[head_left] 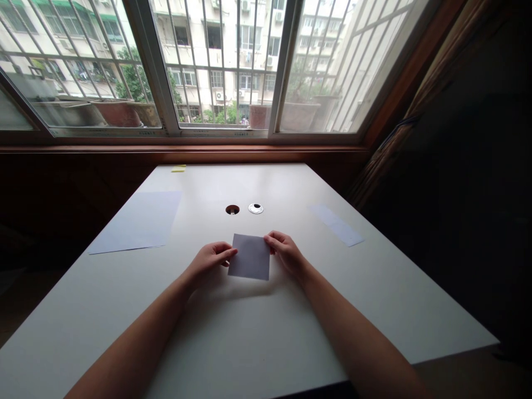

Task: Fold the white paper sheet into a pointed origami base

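A small, roughly square sheet of paper (250, 257), greyish in this light, is held up between my two hands, a little above the white table. My left hand (213, 257) pinches its left edge between thumb and fingers. At the upper right corner, my right hand (285, 249) grips the sheet the same way. The paper looks flat, with no crease that I can make out. A soft shadow falls on the tabletop below it.
On the white table (249, 343) lie a large pale sheet (139, 221) at left and a narrow pale strip (337, 224) at right. Beyond my hands are a round hole (232, 209) and a silvery disc (255, 208). A yellow piece (178, 168) lies near the far edge, below a barred window.
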{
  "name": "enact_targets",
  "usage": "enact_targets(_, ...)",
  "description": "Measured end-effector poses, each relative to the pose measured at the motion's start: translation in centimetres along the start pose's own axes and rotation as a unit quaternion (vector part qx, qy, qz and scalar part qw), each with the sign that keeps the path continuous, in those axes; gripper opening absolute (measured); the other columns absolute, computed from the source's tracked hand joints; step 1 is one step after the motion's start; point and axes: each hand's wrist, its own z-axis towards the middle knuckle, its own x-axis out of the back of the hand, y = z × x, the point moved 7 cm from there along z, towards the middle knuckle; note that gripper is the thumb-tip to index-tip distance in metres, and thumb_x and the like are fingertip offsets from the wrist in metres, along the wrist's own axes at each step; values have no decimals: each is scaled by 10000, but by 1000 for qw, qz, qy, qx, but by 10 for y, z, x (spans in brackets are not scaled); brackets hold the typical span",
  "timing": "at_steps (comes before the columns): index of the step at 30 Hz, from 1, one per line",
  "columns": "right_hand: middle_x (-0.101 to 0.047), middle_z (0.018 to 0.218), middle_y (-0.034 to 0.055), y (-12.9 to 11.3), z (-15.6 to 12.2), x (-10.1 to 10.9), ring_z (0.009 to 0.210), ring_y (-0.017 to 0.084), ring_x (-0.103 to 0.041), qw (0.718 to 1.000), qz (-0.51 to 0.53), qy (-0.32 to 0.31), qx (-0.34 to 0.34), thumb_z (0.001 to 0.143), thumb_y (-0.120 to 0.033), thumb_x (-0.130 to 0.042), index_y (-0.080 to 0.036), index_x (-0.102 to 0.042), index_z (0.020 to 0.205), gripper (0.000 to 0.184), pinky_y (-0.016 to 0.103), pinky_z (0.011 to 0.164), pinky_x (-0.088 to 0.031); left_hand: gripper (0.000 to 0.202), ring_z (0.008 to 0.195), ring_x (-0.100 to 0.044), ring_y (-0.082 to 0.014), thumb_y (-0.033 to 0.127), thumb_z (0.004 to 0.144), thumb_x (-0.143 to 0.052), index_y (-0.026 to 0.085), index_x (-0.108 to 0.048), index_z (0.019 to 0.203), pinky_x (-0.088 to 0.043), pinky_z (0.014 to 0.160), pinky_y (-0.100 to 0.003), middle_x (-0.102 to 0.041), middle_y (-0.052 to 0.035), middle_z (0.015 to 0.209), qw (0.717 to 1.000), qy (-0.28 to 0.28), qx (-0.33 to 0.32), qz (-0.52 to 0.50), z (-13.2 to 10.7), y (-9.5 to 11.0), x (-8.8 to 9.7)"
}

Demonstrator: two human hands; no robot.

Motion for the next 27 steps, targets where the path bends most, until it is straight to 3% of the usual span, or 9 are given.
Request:
enact_targets(6,-503,593,-18,2,0,4,588,138,-447,1000,1,23,11,831,-448,-638,-194,-595,692,292,283,593,-336,341,585,-511,-128,491,786,-701,155,-700,724,-382,582,-236,-576,2,593,1000,12,2,4,1,-4,2)
enact_targets(10,-503,597,-17,2,0,5,590,140,-444,999,3,33,13,828,-467,-635,-198,-584,689,307,287,600,-344,349,619,-559,-144,506,785,-693,158,-708,770,-436,599,-247,-616,-13,661,1000,31,4,5,1,-3,4)
enact_targets(16,-480,597,-20,6,2,15,578,133,-425,995,39,85,21,820,-488,-640,-202,-565,679,327,278,572,-331,358,740,-667,-202,506,788,-692,156,-685,864,-516,623,-278,-679,-60,792,1000,-2,25,-7,0,-6,1)
enact_targets(27,-499,572,-24,6,2,15,558,128,-429,994,46,100,22,817,-464,-661,-203,-586,666,311,279,563,-315,345,680,-656,-169,483,818,-676,140,-664,854,-548,639,-290,-676,-46,719,999,31,27,-10,4,-14,7)
